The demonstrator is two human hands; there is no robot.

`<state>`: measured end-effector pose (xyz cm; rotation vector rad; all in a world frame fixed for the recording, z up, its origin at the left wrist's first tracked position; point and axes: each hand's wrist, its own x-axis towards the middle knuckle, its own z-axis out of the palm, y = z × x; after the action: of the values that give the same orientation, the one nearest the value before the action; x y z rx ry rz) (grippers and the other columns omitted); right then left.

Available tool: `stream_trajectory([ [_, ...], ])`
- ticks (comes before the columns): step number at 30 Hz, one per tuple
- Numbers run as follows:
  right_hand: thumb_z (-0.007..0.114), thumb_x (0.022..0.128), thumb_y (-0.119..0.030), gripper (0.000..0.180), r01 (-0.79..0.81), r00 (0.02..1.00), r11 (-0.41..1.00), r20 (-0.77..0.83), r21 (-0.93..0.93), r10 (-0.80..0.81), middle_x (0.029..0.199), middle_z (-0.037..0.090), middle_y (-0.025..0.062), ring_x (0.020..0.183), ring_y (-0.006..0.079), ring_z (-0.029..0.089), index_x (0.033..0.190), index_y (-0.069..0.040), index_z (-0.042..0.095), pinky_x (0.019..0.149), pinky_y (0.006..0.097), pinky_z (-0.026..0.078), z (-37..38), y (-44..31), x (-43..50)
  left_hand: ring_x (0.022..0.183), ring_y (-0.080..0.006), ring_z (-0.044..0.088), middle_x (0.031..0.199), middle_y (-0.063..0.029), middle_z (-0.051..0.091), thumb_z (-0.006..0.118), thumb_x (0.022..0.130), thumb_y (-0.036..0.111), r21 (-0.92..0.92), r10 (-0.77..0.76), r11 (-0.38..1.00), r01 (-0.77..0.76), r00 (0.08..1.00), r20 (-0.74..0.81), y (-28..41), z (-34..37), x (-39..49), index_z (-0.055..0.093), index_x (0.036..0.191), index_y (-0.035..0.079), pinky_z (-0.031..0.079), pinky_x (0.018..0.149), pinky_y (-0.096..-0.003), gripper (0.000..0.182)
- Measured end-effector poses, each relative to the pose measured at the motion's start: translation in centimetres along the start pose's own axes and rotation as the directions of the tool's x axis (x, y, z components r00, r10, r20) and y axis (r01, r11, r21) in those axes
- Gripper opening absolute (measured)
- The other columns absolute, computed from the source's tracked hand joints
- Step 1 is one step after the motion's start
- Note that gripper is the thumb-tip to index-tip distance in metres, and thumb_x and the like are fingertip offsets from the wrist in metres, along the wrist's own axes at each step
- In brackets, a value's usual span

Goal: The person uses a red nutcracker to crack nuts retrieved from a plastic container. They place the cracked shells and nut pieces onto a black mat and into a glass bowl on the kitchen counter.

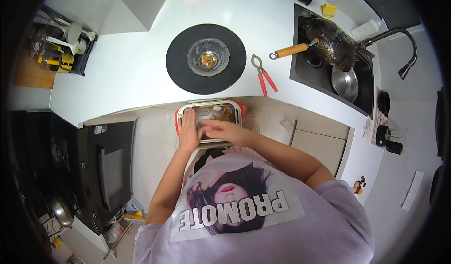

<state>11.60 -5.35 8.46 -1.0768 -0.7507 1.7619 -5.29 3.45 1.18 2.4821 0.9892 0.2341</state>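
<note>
Below the counter edge, both hands are over a trash bin (240,123) with a pale rim, red liner at its sides and mixed waste inside. My left hand (189,132) is held flat over the bin's left part, fingers extended. My right hand (225,131) reaches in from the right, its fingertips close to the left thumb; I see nothing held in either hand. On the counter, a glass bowl (224,58) holding small brown pieces rests on a round black mat (176,60). To its right lie red-handled pliers (261,75), with their handles spread.
A wooden-handled tool (291,51) juts over the black sink's (295,70) left edge. A plastic-wrapped dark object (331,42) and a metal bowl (345,84) are in the sink, beside a faucet (410,40). A utensil rack (82,56) stands left; a black oven (112,172) is lower left.
</note>
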Motion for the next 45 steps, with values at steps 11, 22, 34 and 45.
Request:
stream_trajectory([
  [11,0.057,0.080,-0.040,0.041,-0.311,0.876,0.382,-0.418,-0.870,-0.240,0.095,0.061,0.0152,0.084,0.0304,0.060,0.102,-0.007,0.063,0.073,0.0402,0.048,-4.4,1.7,-7.1,0.068,-0.0328,0.062,0.076,-0.0131,0.065,0.058,0.078,0.028,-0.160,-0.181,0.969,0.186,0.982,0.046,2.7,1.3,0.1,0.063,0.084,0.009,0.048,0.064,-0.0434,0.020],
  [22,0.058,0.078,-0.028,0.032,-0.705,0.285,0.627,-0.942,-0.331,-0.176,0.092,0.065,0.0150,0.085,0.0325,0.061,0.103,-0.010,0.062,0.075,0.0418,0.048,-10.1,16.0,-33.5,0.107,-0.0401,0.045,0.114,-0.0245,0.048,0.054,0.078,0.008,-0.235,0.262,0.939,-0.252,0.965,0.011,6.8,3.9,1.9,0.043,0.119,-0.006,0.034,0.094,-0.0434,0.045],
  [34,0.065,0.074,-0.034,0.055,-0.486,-0.836,0.787,-0.465,0.380,-0.292,0.109,0.045,0.0165,0.101,0.0332,0.045,0.122,-0.013,0.047,0.085,0.0444,0.040,-12.4,18.9,-63.2,0.081,-0.0199,0.055,0.093,-0.0113,0.055,0.053,0.085,0.002,-0.540,0.380,0.807,-0.240,0.911,0.163,19.7,12.8,-1.5,0.048,0.111,-0.001,0.045,0.074,-0.0292,0.027],
  [45,0.064,0.076,-0.034,0.043,-0.574,-0.737,0.752,-0.604,0.323,-0.303,0.110,0.045,0.0152,0.102,0.0313,0.044,0.115,-0.022,0.051,0.078,0.0461,0.039,-18.0,24.8,-69.3,0.071,-0.0300,0.060,0.080,-0.0131,0.060,0.053,0.081,0.005,-0.575,0.825,0.564,-0.593,0.425,0.371,52.4,17.1,-5.5,0.059,0.086,0.003,0.048,0.063,-0.0359,0.008],
])
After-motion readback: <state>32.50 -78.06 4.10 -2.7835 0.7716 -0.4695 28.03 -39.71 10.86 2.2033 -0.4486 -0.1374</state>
